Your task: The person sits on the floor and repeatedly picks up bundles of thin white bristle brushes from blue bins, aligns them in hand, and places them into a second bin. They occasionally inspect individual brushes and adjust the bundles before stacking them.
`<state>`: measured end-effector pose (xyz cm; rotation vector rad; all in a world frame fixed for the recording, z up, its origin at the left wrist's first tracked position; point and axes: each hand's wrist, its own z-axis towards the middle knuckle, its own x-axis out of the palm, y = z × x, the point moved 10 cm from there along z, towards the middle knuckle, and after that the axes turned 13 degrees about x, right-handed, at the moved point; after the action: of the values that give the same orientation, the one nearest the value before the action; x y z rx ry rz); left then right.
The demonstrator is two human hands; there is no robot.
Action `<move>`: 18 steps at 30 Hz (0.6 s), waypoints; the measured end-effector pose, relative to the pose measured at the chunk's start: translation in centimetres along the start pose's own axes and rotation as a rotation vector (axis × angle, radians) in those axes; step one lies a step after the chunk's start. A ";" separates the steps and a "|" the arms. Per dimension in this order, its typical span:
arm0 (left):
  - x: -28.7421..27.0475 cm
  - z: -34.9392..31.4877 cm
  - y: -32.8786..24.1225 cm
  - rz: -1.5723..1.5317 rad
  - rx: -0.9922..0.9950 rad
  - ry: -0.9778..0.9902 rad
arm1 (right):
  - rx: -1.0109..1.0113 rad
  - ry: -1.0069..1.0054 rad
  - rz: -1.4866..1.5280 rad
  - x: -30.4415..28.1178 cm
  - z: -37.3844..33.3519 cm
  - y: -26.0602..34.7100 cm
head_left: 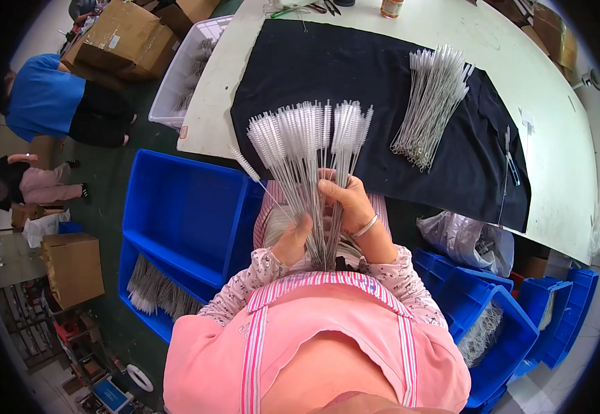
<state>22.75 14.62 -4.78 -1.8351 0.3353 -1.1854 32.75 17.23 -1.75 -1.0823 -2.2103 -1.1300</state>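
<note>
Both my hands hold a fanned-out bunch of thin wire brushes (287,141) with white bristle heads pointing away from me. My left hand (293,239) is closed around the wire stems on the left side of the bunch. One brush (246,164) leans out apart from the others on that side. My right hand (350,201) grips the right-hand part of the bunch, thumb across the stems, with a bangle at the wrist. The lower stem ends come down close to my apron. Farther right, a pile of similar brushes (434,103) lies on the black cloth (355,69).
The white table (210,117) curves around the cloth. Tweezers-like tools (510,162) lie at its right. Blue bins stand left (183,207) and right (496,331), some holding wire brushes. A plastic bag (465,238) sits beneath the table edge. Two people (48,96) are at left near cartons (117,41).
</note>
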 end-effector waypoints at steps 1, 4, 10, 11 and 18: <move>-0.4 0.1 -0.4 0.088 0.058 -0.024 | 0.053 -0.019 0.010 -0.2 0.0 -0.3; -1.2 0.2 -1.2 0.270 0.167 -0.096 | -0.007 0.018 0.023 -1.1 0.2 -0.2; -1.4 -0.2 -1.6 0.298 0.113 -0.158 | -0.044 0.068 0.080 -0.4 -0.3 -0.1; -1.2 -0.2 -2.3 0.436 0.156 -0.120 | -0.031 0.080 0.097 -0.2 -0.4 -0.2; 1.1 -0.3 -1.3 -0.176 -0.020 -0.152 | -0.169 -0.011 -0.054 0.3 -0.6 0.3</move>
<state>22.77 14.44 -3.04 -1.9915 0.1016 -1.1549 32.83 17.02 -1.00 -1.1038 -2.1960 -1.3580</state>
